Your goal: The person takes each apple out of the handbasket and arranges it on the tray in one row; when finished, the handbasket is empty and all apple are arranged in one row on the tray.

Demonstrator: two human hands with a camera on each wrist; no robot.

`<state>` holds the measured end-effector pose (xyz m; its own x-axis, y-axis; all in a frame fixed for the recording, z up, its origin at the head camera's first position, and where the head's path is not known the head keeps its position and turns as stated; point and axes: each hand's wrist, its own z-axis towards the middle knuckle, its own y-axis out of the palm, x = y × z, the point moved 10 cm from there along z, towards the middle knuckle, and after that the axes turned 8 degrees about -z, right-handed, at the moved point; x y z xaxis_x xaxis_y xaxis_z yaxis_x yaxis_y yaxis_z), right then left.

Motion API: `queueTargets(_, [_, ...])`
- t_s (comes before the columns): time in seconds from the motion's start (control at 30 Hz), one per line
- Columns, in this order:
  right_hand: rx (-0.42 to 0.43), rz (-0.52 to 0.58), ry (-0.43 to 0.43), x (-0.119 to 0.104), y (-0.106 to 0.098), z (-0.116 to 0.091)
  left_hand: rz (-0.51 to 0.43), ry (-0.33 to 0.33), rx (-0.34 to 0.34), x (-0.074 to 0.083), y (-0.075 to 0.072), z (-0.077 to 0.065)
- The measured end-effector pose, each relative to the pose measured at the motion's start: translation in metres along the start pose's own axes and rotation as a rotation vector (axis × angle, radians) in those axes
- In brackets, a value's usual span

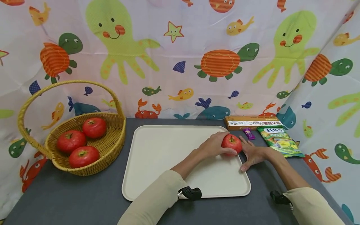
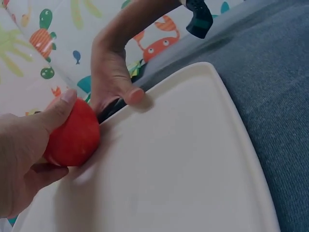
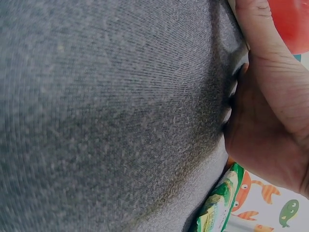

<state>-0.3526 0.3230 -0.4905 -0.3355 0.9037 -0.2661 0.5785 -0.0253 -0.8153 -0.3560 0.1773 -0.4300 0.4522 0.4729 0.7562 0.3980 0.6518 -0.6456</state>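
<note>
My left hand (image 1: 215, 144) holds a red apple (image 1: 232, 143) between thumb and fingers at the right side of a cream tray (image 1: 168, 162). In the left wrist view, the apple (image 2: 75, 135) is low at the tray's surface; whether it touches is hidden. Just to the right of the apple is my right hand (image 1: 254, 153), its fingers stretched out along the tray's right edge and its thumb at the rim. The right wrist view shows the right hand (image 3: 270, 106) close up beside the grey cloth, with part of the apple (image 3: 292, 24) beyond the thumb.
A yellow wicker basket (image 1: 113, 147) with three red apples (image 1: 84, 157) stands at the left. Behind the right hand lie a green snack bag (image 1: 279, 142), a small purple packet (image 1: 248, 133) and a long orange-brown box (image 1: 253, 122). A sea-animal curtain (image 1: 168, 62) hangs behind the grey table (image 1: 84, 200).
</note>
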Motion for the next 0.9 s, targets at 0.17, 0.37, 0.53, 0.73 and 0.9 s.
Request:
queueTargets(0.17, [-0.012,-0.04,0.029,0.001,-0.001,-0.001,-0.038,-0.019,-0.025,-0.001,0.003,0.0])
queueTargets(0.37, [-0.004,-0.012,0.048,0.012,0.004,0.004,-0.062,-0.037,-0.036,-0.005,0.006,0.0])
queueTargets(0.53, [0.019,-0.003,0.007,0.011,0.004,0.007,-0.052,-0.055,-0.052,-0.01,0.008,-0.002])
queueTargets(0.73, [-0.014,-0.007,0.01,0.001,0.004,0.004,-0.057,-0.093,-0.06,-0.021,0.004,-0.01])
queueTargets(0.9, [-0.005,-0.015,0.009,-0.001,0.002,0.0,-0.028,-0.052,-0.065,-0.017,-0.014,-0.017])
